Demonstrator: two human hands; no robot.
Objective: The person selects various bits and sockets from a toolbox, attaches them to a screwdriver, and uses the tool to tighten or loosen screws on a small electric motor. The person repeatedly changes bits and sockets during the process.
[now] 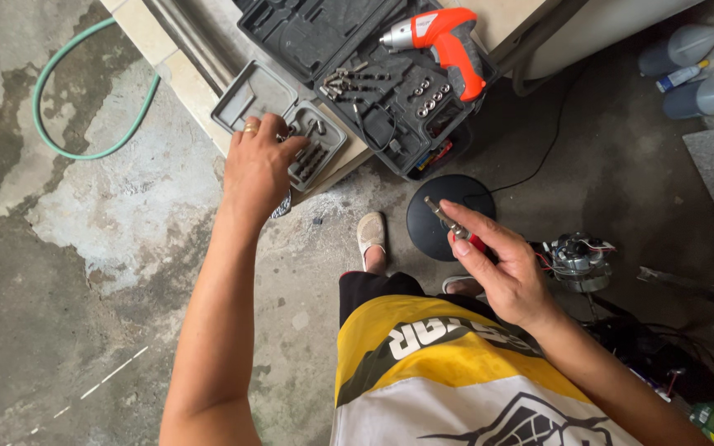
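Pinched in the right hand, between thumb and curled fingers: a short screwdriver with a red handle, metal tip up and tilted to the left, held in the air over a black round disc on the floor. Best gripped firmly low on the handle, with the tip left free and in sight.

Reaching up with the left hand, ring on one finger, fingertips curled down into a small grey tray of bits. Cannot tell whether anything is pinched there; hidden under the knuckles. Probably wise to feel for one bit only and lift straight up, since the tray sits at the edge of a pale ledge and could tip or slide off with a sideways pull.

Just beside the tray, touching or nearly so: an open black tool case with sockets and bits in rows, and an orange cordless driver lying across its far corner.

Lower down: a sandalled foot beside the disc, well below the hands. To the right, a small motor with loose coloured wires, near the right wrist and easy to snag. Far left, a green hose looped on wet concrete, well apart. Top right, grey bottles, out of the way.
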